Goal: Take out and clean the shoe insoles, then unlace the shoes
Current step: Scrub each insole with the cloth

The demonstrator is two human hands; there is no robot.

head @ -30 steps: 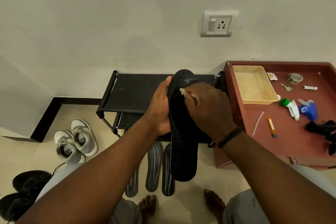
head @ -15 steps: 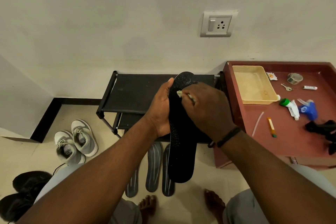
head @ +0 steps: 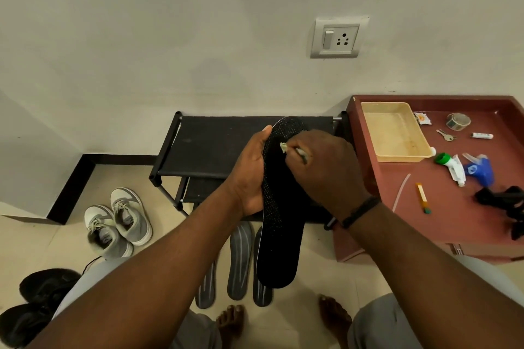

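Observation:
A black dotted insole (head: 279, 224) hangs upright in front of me. My left hand (head: 249, 176) grips its left edge from behind, thumb up along the rim. My right hand (head: 323, 167) holds a small brush (head: 283, 147), whose pale bristles touch the insole near its top. Three more dark grey insoles (head: 239, 261) lie side by side on the floor below. A pair of grey and white laced sneakers (head: 117, 221) stands on the floor at left. Black shoes (head: 37, 303) sit at the lower left corner.
A black shoe rack (head: 209, 147) stands against the wall behind the insole. At right, a red-brown table (head: 459, 215) carries a beige tray (head: 394, 130), a spray bottle (head: 479, 170), a green-capped tube (head: 450, 164), keys, tape and a black cloth (head: 504, 198). My bare feet (head: 231, 323) are below.
The brush tip has shifted slightly left and down on the insole's upper part. The insole has dropped and tilted a little in my left hand.

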